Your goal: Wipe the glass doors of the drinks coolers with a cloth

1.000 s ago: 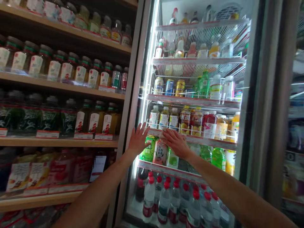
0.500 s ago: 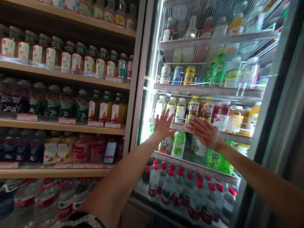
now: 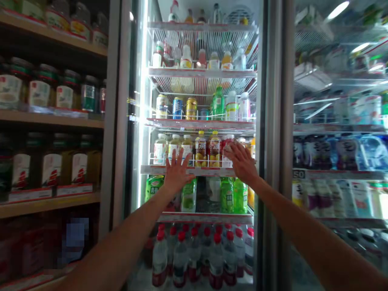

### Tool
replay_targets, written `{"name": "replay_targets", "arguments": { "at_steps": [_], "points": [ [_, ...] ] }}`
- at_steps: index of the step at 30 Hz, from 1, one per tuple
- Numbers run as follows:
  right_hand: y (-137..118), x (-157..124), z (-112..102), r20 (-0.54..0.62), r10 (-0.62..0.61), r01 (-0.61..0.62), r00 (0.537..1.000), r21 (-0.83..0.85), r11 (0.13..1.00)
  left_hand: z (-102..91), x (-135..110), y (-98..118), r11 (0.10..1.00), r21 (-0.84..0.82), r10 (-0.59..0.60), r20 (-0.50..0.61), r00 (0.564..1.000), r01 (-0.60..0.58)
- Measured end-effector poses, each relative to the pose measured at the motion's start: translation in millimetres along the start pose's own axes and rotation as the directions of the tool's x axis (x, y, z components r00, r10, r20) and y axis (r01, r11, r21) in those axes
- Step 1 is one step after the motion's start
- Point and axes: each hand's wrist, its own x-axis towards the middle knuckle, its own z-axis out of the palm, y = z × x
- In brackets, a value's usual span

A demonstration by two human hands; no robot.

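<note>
My left hand [image 3: 176, 173] is raised in front of the lit drinks cooler, fingers spread, holding nothing. It overlaps the shelf edge [image 3: 212, 171] below several pale-labelled bottles [image 3: 160, 148]. Higher and to the right, my right hand [image 3: 241, 161] is stretched out with its fingers apart, also empty. It partly hides a red-drink bottle [image 3: 226, 161]. Between the hands stand dark-labelled bottles with yellow caps [image 3: 200, 148]. Beneath them are a green bottle [image 3: 189, 196] and green drinks [image 3: 227, 195]. Whether either hand touches anything, I cannot tell.
Cans [image 3: 191, 108] line a higher cooler shelf, and red-capped bottles [image 3: 216, 258] fill the bottom. Wooden shelves [image 3: 54, 120] with bottles stand at left. A metal door frame [image 3: 274, 133] separates this cooler from another stocked cooler section [image 3: 336, 174] on the right.
The view has swung to the right, so the cooler now sits in the middle and the right section shows. My hands are farther apart, both still open.
</note>
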Motion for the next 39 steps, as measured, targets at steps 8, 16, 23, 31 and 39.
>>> {"name": "replay_targets", "arguments": {
  "at_steps": [8, 16, 23, 31, 39],
  "points": [
    [10.8, -47.8, -5.1, 0.060, -0.142, 0.141, 0.988, 0.027, 0.990, 0.3, 1.8, -0.1, 0.999, 0.025, -0.031, 0.019, 0.999, 0.030],
    [7.0, -10.3, 10.3, -0.213, 0.232, -0.234, 0.949, 0.016, 0.972, 0.9, 0.5, 1.1, 0.998, 0.052, -0.037, 0.010, 0.999, 0.036],
    [-26.8, -12.3, 14.5, -0.051, -0.029, 0.033, 0.998, 0.080, 0.996, -0.7, 0.1, 1.6, 0.999, 0.040, -0.038, 0.030, 0.999, 0.037],
    [-39.7, -4.5, 16.7, -0.066, -0.039, 0.044, 0.997, 0.079, 0.996, -4.7, -0.3, 4.3, 0.999, -0.006, -0.051, 0.059, 0.997, 0.052],
    [-5.6, 17.4, 14.8, -0.243, 0.386, -0.383, 0.890, 0.062, 0.922, -6.3, -1.5, 4.6, 0.999, -0.007, -0.045, 0.070, 0.997, 0.046]
  ]
}}
